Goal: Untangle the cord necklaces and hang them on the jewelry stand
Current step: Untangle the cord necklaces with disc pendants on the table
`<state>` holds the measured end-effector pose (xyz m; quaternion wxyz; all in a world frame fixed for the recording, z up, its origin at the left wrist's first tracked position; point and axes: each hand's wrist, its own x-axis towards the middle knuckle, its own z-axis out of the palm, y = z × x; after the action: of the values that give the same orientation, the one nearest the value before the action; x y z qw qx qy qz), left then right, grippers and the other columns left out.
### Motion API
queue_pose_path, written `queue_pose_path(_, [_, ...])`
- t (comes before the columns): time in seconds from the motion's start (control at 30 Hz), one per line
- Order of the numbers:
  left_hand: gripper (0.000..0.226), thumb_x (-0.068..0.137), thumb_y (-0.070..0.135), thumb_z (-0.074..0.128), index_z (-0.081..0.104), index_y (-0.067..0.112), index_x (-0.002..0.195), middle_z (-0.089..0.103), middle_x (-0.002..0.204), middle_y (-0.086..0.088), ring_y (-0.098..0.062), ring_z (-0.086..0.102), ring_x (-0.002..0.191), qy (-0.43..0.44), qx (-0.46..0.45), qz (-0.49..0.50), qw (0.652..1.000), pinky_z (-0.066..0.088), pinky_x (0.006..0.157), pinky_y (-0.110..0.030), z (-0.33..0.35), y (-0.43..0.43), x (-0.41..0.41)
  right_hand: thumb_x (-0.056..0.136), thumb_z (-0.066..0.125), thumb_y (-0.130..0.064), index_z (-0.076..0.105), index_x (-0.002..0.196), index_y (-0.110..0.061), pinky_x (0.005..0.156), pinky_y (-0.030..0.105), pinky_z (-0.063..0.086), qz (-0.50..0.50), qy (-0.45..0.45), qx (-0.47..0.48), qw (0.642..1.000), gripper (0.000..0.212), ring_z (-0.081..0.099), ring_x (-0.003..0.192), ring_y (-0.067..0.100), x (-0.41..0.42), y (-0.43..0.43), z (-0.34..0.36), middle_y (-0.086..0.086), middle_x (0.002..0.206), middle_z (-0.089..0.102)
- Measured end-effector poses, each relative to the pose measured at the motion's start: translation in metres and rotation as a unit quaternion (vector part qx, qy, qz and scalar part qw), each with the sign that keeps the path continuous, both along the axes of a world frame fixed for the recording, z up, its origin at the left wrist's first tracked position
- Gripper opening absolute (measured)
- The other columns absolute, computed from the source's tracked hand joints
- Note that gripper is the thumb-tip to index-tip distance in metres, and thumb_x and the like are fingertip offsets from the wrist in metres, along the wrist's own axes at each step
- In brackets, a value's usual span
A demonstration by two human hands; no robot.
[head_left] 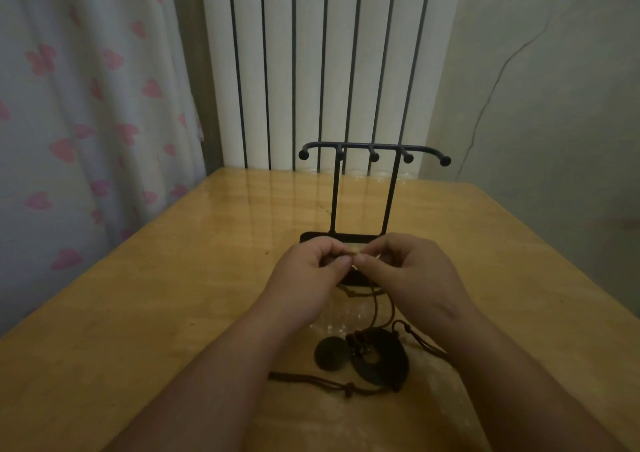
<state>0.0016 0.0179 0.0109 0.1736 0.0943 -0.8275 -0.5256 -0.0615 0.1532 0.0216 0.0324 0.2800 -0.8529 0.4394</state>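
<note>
A black jewelry stand (374, 148) with several ball-tipped hooks stands on the wooden table (173, 313), its hooks bare. In front of its base, my left hand (308, 271) and my right hand (405, 271) meet, both pinching a small part of a brown cord between thumb and fingers. The cord (375, 306) runs down from my fingers to a tangle on the table. There lie a dark round pendant (330, 353) and a larger dark ring-shaped pendant (384, 365). More brown cord (322, 380) trails left and right below them.
A small speck (267, 252) lies on the table left of my hands. A white ribbed radiator (329, 64) stands behind the table, a curtain with pink hearts (86, 122) hangs at the left, and a thin wire (491, 88) runs along the right wall.
</note>
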Motion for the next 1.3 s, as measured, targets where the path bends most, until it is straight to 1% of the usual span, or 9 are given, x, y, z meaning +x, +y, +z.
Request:
queue_pose_path(0.13, [0.017, 0.099, 0.026, 0.052, 0.068, 0.029, 0.099, 0.067, 0.096, 0.010, -0.005, 0.061, 0.094, -0.016, -0.006, -0.027, 1.000, 0.046, 0.078, -0.023, -0.001, 0.001, 0.001, 0.099, 0.050, -0.033, 0.064, 0.089, -0.028, 0.063, 0.023, 0.043, -0.008, -0.001, 0.012, 1.000, 0.017, 0.058, 0.074, 0.006, -0.001, -0.002, 0.000, -0.009, 0.078, 0.062])
queue_pose_path(0.3, [0.013, 0.097, 0.027, 0.056, 0.066, 0.034, 0.092, 0.066, 0.092, 0.011, -0.002, 0.061, 0.086, -0.057, -0.047, -0.039, 0.997, 0.045, 0.071, -0.021, -0.003, 0.001, 0.000, 0.100, 0.048, -0.030, 0.065, 0.089, -0.021, 0.072, 0.037, 0.055, -0.007, -0.084, -0.109, 0.990, 0.023, 0.063, 0.081, 0.018, 0.000, 0.002, 0.004, 0.002, 0.086, 0.065])
queue_pose_path(0.5, [0.014, 0.098, 0.030, 0.053, 0.066, 0.031, 0.093, 0.067, 0.091, 0.007, -0.007, 0.062, 0.085, -0.064, -0.042, 0.003, 0.997, 0.047, 0.068, -0.021, 0.000, 0.001, -0.001, 0.102, 0.044, -0.026, 0.063, 0.093, -0.011, 0.051, 0.026, 0.031, 0.019, -0.235, -0.316, 0.919, 0.026, 0.040, 0.053, 0.010, 0.000, 0.008, 0.013, 0.003, 0.075, 0.059])
queue_pose_path(0.7, [0.015, 0.098, 0.029, 0.052, 0.066, 0.029, 0.093, 0.068, 0.090, 0.007, -0.008, 0.063, 0.085, -0.022, -0.025, 0.022, 0.999, 0.048, 0.069, -0.021, 0.004, -0.001, 0.000, 0.099, 0.047, -0.040, 0.065, 0.101, -0.022, 0.061, 0.023, 0.039, -0.051, -0.120, -0.142, 0.981, 0.025, 0.055, 0.076, 0.009, -0.002, 0.006, 0.006, -0.004, 0.086, 0.061])
queue_pose_path(0.9, [0.018, 0.098, 0.025, 0.053, 0.067, 0.029, 0.087, 0.066, 0.085, 0.009, -0.003, 0.060, 0.083, -0.020, -0.048, 0.002, 0.999, 0.041, 0.068, -0.021, 0.003, 0.001, 0.002, 0.097, 0.052, -0.025, 0.058, 0.121, -0.031, 0.074, 0.016, 0.043, -0.016, -0.029, -0.086, 0.996, 0.026, 0.054, 0.106, 0.003, -0.003, 0.004, 0.000, -0.016, 0.114, 0.058])
queue_pose_path(1.03, [0.019, 0.098, 0.025, 0.053, 0.068, 0.028, 0.086, 0.066, 0.084, 0.008, -0.006, 0.060, 0.082, -0.014, -0.046, -0.014, 0.999, 0.043, 0.070, -0.024, 0.003, 0.000, 0.002, 0.091, 0.063, -0.037, 0.053, 0.127, -0.038, 0.073, 0.014, 0.042, 0.026, -0.012, 0.021, 0.999, 0.038, 0.055, 0.096, -0.002, -0.002, 0.002, -0.003, -0.023, 0.113, 0.058])
queue_pose_path(1.1, [0.019, 0.098, 0.025, 0.053, 0.067, 0.028, 0.085, 0.065, 0.083, 0.005, -0.008, 0.059, 0.079, -0.012, -0.047, -0.010, 0.999, 0.041, 0.066, -0.023, 0.002, -0.001, 0.003, 0.091, 0.064, -0.036, 0.061, 0.116, -0.036, 0.070, 0.014, 0.043, 0.029, -0.002, 0.052, 0.998, 0.026, 0.057, 0.090, -0.003, -0.003, 0.000, -0.005, -0.021, 0.103, 0.062])
queue_pose_path(1.2, [0.016, 0.099, 0.026, 0.052, 0.067, 0.029, 0.094, 0.066, 0.089, 0.009, -0.005, 0.060, 0.085, -0.008, -0.032, 0.003, 0.999, 0.042, 0.068, -0.020, 0.002, 0.001, 0.002, 0.097, 0.055, -0.029, 0.065, 0.096, -0.032, 0.071, 0.024, 0.051, -0.015, 0.024, 0.020, 0.999, 0.011, 0.060, 0.082, 0.005, -0.004, 0.002, -0.005, -0.012, 0.086, 0.063])
queue_pose_path(1.3, [0.022, 0.100, 0.025, 0.049, 0.064, 0.034, 0.114, 0.063, 0.100, 0.013, -0.001, 0.057, 0.094, -0.005, -0.002, 0.020, 1.000, 0.041, 0.071, -0.017, 0.002, 0.000, 0.001, 0.099, 0.050, -0.026, 0.061, 0.093, -0.033, 0.059, 0.013, 0.047, -0.056, 0.030, -0.077, 0.995, 0.014, 0.059, 0.079, 0.004, -0.005, 0.004, -0.001, -0.010, 0.085, 0.062])
